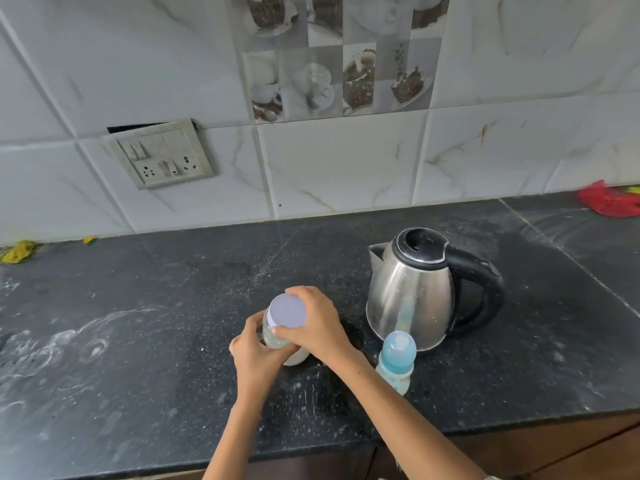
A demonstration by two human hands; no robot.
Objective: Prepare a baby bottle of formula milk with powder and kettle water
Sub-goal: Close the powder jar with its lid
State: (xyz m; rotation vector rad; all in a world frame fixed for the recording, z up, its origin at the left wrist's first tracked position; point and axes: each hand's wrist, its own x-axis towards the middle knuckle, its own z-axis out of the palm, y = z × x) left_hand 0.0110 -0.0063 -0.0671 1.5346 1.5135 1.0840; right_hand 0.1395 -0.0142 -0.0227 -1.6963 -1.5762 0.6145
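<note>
A clear jar of pale powder (273, 336) with a white screw lid (288, 310) stands on the black counter (138, 341) in the middle. My left hand (254, 351) wraps the jar's body from the left. My right hand (317, 327) grips the lid's rim from the right. A baby bottle (396, 362) with a blue cap stands upright just right of my right wrist. Behind it sits a steel kettle (412, 292) with a black handle pointing right and its lid closed.
A tiled wall with a switch and socket panel (161, 155) backs the counter. A yellow cloth (17, 251) lies at the far left, a red cloth (611, 200) at the far right. White powdery smears (52, 344) mark the counter's left side. The front edge (346, 448) runs below my arms.
</note>
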